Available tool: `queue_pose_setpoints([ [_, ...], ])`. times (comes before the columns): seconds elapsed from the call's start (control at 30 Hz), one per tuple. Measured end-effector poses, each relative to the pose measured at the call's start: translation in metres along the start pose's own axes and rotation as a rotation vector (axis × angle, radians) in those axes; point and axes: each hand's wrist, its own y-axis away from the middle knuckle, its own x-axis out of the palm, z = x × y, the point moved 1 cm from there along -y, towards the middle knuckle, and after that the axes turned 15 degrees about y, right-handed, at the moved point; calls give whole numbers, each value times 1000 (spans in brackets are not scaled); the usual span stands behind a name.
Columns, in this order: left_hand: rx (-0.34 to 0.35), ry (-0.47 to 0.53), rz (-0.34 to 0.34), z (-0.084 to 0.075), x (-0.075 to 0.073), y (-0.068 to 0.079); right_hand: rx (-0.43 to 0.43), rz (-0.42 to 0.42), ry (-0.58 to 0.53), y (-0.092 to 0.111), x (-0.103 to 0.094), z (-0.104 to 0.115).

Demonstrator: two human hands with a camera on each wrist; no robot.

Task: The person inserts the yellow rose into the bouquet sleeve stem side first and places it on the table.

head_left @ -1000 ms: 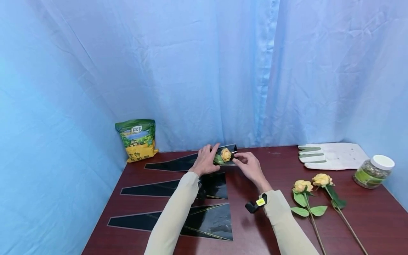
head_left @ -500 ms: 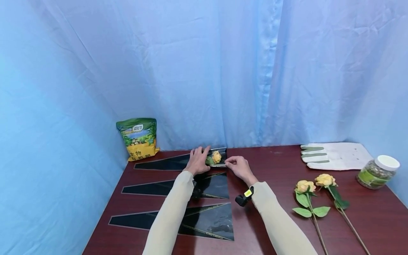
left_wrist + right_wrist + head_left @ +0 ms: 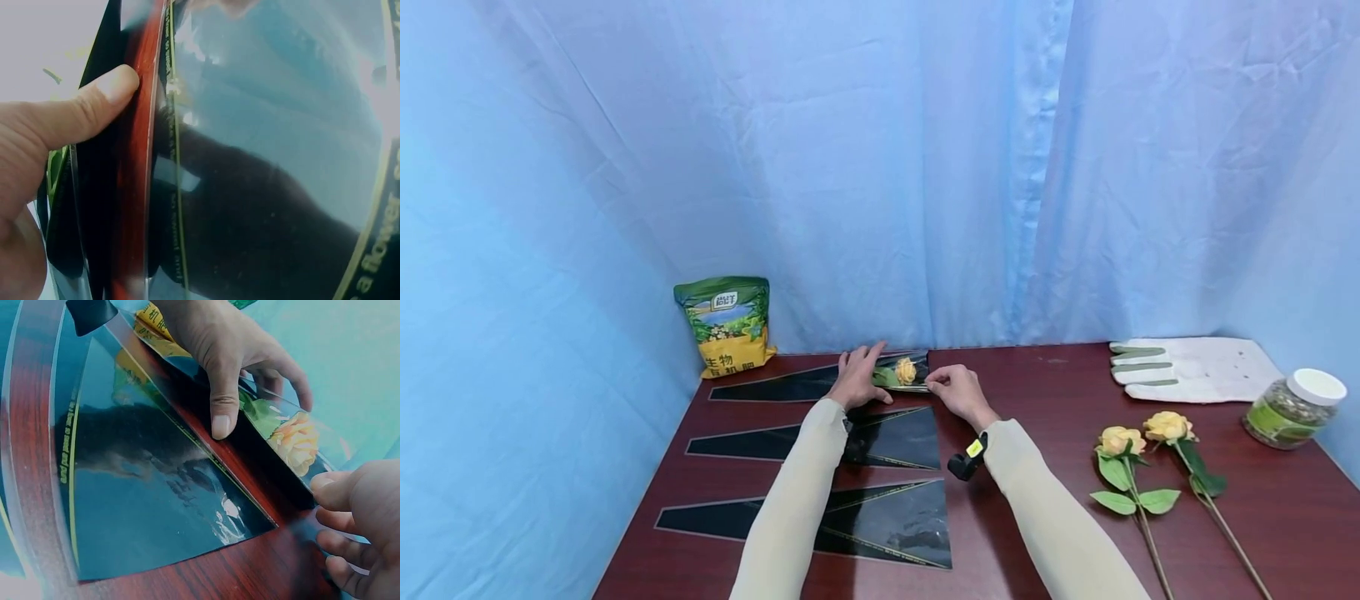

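Observation:
A yellow artificial rose (image 3: 906, 371) with green leaves lies inside a black and clear flower sleeve (image 3: 805, 384) at the back of the table. My left hand (image 3: 855, 381) rests across this sleeve just left of the bloom, its fingers spread and the thumb (image 3: 223, 412) stretched along the near side. At the sleeve's wide right end, my right hand (image 3: 958, 393) pinches the near corner between thumb and fingertips; the rose (image 3: 296, 444) shows close by through the clear film. The stem is hidden by the sleeve's black part and my left hand.
Two more flat sleeves, a middle one (image 3: 895, 437) and a front one (image 3: 887, 521), lie nearer on the table (image 3: 1037, 400). At right are two loose yellow roses (image 3: 1122, 442), a white glove (image 3: 1206, 369) and a lidded jar (image 3: 1292, 408). A green-yellow bag (image 3: 727, 327) stands back left.
The sleeve with its rose has moved left and lies flatter, and both hands have shifted left with it. My right fingers have come from the opening to the near corner.

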Motion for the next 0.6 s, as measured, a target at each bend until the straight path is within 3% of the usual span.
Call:
queue_pose_setpoints([
  [0.33,-14,25,26,1,-1,-1,-26,17,11,-1,-2,-2],
  [0.6,-11,41,68,-4,-8,2,-26,26,11,0,-18,-1],
])
